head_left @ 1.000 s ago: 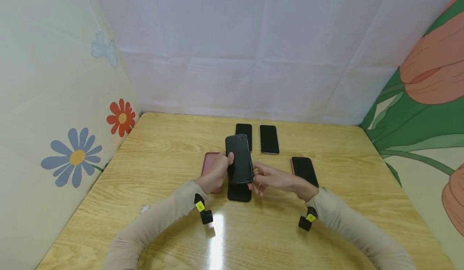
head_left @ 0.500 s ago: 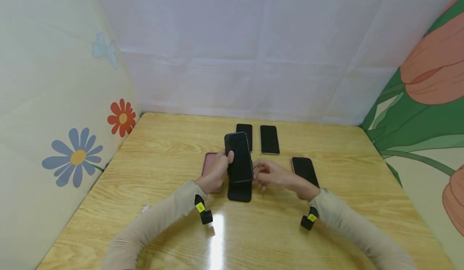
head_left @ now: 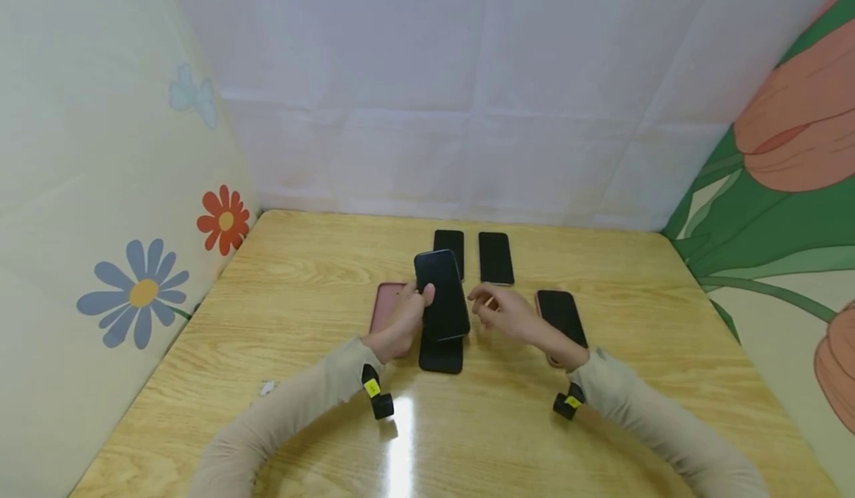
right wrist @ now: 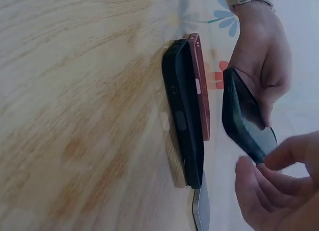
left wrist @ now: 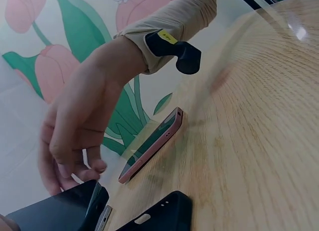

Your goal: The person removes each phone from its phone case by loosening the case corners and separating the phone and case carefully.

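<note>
One grip, the left hand (head_left: 401, 321), clamps the dark phone (head_left: 444, 297) above the black case (head_left: 441, 358); right of that case the right hand (head_left: 509, 316) hangs loose, empty, so a thumb slip could drop the phone.

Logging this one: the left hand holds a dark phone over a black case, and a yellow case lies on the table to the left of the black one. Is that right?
Not quite: the case to the left, the pink case, is pink, not yellow, as the head view shows. The left hand does hold a dark phone over the black case.
</note>
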Demonstrator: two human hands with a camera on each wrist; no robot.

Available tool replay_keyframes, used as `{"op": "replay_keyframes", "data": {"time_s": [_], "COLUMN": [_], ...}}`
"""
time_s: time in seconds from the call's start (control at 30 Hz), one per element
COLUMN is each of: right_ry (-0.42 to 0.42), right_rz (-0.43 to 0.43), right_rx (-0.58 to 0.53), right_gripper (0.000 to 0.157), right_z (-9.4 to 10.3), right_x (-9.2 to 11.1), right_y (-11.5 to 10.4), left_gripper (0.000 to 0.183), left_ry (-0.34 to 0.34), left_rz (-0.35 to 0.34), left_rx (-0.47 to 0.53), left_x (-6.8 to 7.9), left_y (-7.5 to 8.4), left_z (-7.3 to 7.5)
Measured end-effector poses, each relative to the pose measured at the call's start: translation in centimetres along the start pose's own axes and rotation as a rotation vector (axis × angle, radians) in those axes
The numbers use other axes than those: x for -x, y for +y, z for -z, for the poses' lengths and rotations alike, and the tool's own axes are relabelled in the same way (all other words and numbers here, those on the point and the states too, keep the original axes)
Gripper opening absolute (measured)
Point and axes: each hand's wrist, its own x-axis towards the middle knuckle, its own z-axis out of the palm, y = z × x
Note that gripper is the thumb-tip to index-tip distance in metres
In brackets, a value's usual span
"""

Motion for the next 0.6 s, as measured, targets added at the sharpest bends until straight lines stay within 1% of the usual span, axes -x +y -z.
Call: {"op": "replay_keyframes", "data": {"time_s": [0.07, 0.13, 0.23, 0.27, 0.37, 0.5, 0.6], "right_ry": [0.077, 0.133, 0.174, 0.175, 0.147, 0.123, 0.129], "right_rz": [-0.005, 0.0, -0.001, -0.01, -0.062, -0.136, -0.151], "right_rx": [0.022, 0.037, 0.036, 0.018, -0.107, -0.267, -0.296], "right_gripper": [0.02, 0.02, 0.024, 0.025, 0.03, 0.032, 0.031], "right_z": [-0.13, -0.26, -0.42, -0.44, -0.47, -0.58, -0.72], "right_x": [-0.04, -0.1, -0.26, -0.3, -0.45, -0.75, -0.96], "right_y": [-0.25, -0.39, -0.45, -0.49, -0.64, -0.62, -0.48], "left_gripper": [0.043, 0.044, 0.045, 0.044, 0.041, 0.038, 0.038], "left_ry": [-0.005, -0.01, -0.021, -0.023, -0.025, -0.018, -0.013], "left_rz": [0.004, 0.011, 0.011, 0.008, 0.002, 0.002, 0.009], "left_rx": [0.01, 0.021, 0.044, 0.05, 0.062, 0.044, 0.026], "left_x": [-0.01, 0.03, 0.13, 0.14, 0.12, 0.12, 0.15], "left_y": [-0.18, -0.23, -0.17, -0.14, -0.06, -0.13, -0.24], "left_z": [0.0, 0.0, -0.05, -0.1, -0.28, -0.49, -0.55]}}
